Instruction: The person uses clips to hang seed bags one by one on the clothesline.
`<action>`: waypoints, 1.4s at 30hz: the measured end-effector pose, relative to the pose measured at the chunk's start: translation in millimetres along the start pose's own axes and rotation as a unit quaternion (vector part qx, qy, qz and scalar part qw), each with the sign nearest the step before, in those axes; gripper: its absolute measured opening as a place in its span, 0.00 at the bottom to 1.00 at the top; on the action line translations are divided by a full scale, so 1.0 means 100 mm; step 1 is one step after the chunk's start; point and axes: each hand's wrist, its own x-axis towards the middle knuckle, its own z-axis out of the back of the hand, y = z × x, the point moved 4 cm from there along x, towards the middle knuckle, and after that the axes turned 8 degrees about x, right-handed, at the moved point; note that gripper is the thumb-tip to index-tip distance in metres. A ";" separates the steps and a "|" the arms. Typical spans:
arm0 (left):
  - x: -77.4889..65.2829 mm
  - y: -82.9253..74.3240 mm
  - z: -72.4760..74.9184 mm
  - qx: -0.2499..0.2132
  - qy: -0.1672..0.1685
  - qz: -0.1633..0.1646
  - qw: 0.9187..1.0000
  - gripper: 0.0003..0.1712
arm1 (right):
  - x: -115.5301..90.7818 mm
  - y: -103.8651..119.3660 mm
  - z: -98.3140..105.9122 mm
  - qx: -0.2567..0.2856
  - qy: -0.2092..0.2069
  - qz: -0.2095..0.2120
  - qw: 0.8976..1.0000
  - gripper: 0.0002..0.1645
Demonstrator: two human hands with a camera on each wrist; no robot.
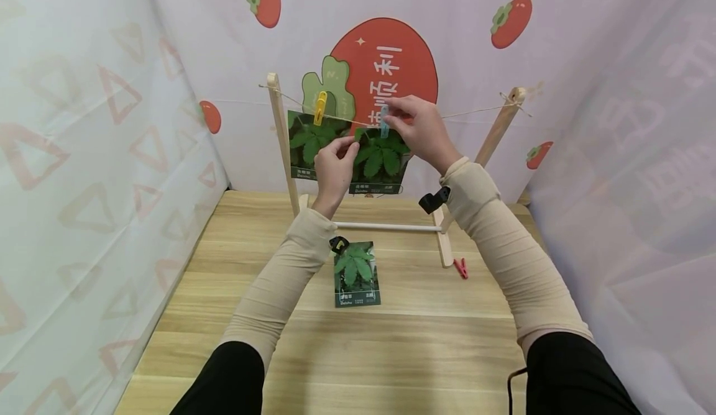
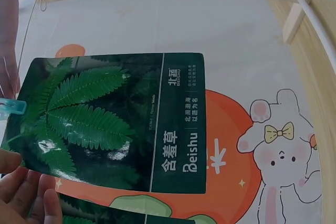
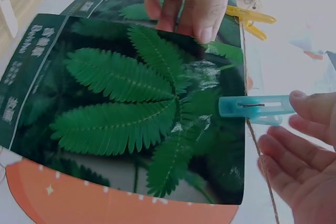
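Observation:
A green seed packet with a leaf picture [image 1: 380, 161] hangs at the twine [image 3: 261, 153], its top edge in the jaws of a light blue clothespin [image 3: 257, 106]. My right hand [image 1: 418, 126] pinches the handle end of that clothespin between thumb and forefinger. With thumb and fingers, my left hand [image 1: 335, 169] pinches the packet's upper left edge. Just left of it, partly behind, a second seed packet [image 1: 304, 145] hangs from the twine under a yellow clothespin [image 1: 320, 108].
The twine runs between two wooden posts [image 1: 283, 148] of a stand with a white crossbar [image 1: 388, 227]. Another seed packet [image 1: 357, 275] lies on the wooden table [image 1: 391, 353]. A red clothespin [image 1: 461, 268] lies by the stand's right foot [image 1: 443, 247]. Printed cloth [image 1: 470, 5] hangs behind.

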 end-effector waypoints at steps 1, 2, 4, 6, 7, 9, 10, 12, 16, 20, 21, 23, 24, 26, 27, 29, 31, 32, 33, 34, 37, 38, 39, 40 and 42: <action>0.00 0.00 0.00 0.001 0.000 -0.002 1.000 0.14 | -0.02 0.00 0.00 -0.002 -0.008 0.010 1.000 0.22; -0.01 0.01 0.01 0.003 -0.001 -0.003 1.000 0.14 | -0.05 0.00 0.00 -0.006 -0.018 0.020 1.000 0.22; -0.01 0.01 0.02 0.004 -0.001 -0.004 1.000 0.14 | -0.11 0.01 0.01 -0.010 -0.037 0.037 0.999 0.21; -0.02 0.02 0.03 0.002 0.001 -0.005 1.000 0.14 | -0.17 0.00 0.01 -0.011 -0.054 0.050 0.997 0.20; -0.03 0.03 0.04 0.001 0.002 -0.006 1.000 0.14 | -0.20 0.00 0.02 -0.010 -0.062 0.056 0.996 0.20; -0.03 0.04 0.05 -0.003 0.006 -0.009 1.000 0.14 | -0.25 -0.01 0.02 -0.009 -0.073 0.068 0.995 0.20; -0.04 0.05 0.05 -0.004 0.009 -0.010 1.000 0.14 | -0.28 -0.02 0.01 -0.010 -0.076 0.076 0.994 0.20; -0.04 0.07 0.06 -0.003 0.012 -0.011 1.000 0.14 | -0.33 -0.04 0.01 -0.010 -0.083 0.089 0.993 0.20; -0.05 0.10 0.08 -0.002 0.015 -0.011 1.000 0.14 | -0.42 -0.09 -0.01 -0.015 -0.087 0.103 0.991 0.20; -0.08 0.12 0.11 0.001 0.027 -0.014 1.000 0.15 | -0.50 -0.14 -0.03 -0.017 -0.086 0.100 0.991 0.21; -0.09 0.12 0.12 0.006 0.033 -0.016 0.999 0.15 | -0.53 -0.15 -0.03 -0.018 -0.085 0.100 0.991 0.21; -0.12 0.13 0.13 0.017 0.048 -0.020 0.999 0.16 | -0.57 -0.17 -0.04 -0.020 -0.084 0.100 0.991 0.22; -0.13 0.13 0.14 0.023 0.054 -0.022 0.998 0.17 | -0.59 -0.18 -0.05 -0.022 -0.083 0.099 0.991 0.23; -0.15 0.15 0.15 0.034 0.063 -0.028 0.997 0.18 | -0.63 -0.20 -0.06 -0.024 -0.078 0.094 0.992 0.24; -0.17 0.15 0.16 0.036 0.066 -0.031 0.997 0.18 | -0.65 -0.21 -0.07 -0.026 -0.076 0.091 0.993 0.25; -0.19 0.17 0.17 0.038 0.067 -0.036 0.996 0.19 | -0.69 -0.24 -0.09 -0.028 -0.069 0.079 0.994 0.26; -0.21 0.19 0.18 0.043 0.069 -0.039 0.996 0.19 | -0.73 -0.27 -0.11 -0.031 -0.062 0.069 0.995 0.27; -0.22 0.20 0.18 0.044 0.071 -0.038 0.996 0.19 | -0.75 -0.29 -0.11 -0.033 -0.059 0.064 0.996 0.27; -0.24 0.21 0.19 0.047 0.073 -0.037 0.996 0.19 | -0.77 -0.30 -0.12 -0.035 -0.056 0.059 0.996 0.28; -0.25 0.23 0.19 0.049 0.077 -0.035 0.995 0.20 | -0.79 -0.32 -0.13 -0.037 -0.054 0.056 0.996 0.28; -0.28 0.29 0.19 0.057 0.088 -0.030 0.994 0.22 | -0.85 -0.36 -0.14 -0.041 -0.049 0.051 0.997 0.29; -0.29 0.32 0.19 0.058 0.092 -0.028 0.994 0.22 | -0.86 -0.37 -0.15 -0.043 -0.048 0.048 0.997 0.29; -0.30 0.34 0.19 0.060 0.095 -0.026 0.993 0.23 | -0.88 -0.39 -0.15 -0.044 -0.047 0.046 0.997 0.29; -0.31 0.36 0.19 0.063 0.098 -0.026 0.993 0.23 | -0.90 -0.40 -0.16 -0.045 -0.047 0.044 0.997 0.29; -0.33 0.39 0.19 0.067 0.104 -0.022 0.992 0.24 | -0.94 -0.43 -0.17 -0.048 -0.045 0.037 0.997 0.29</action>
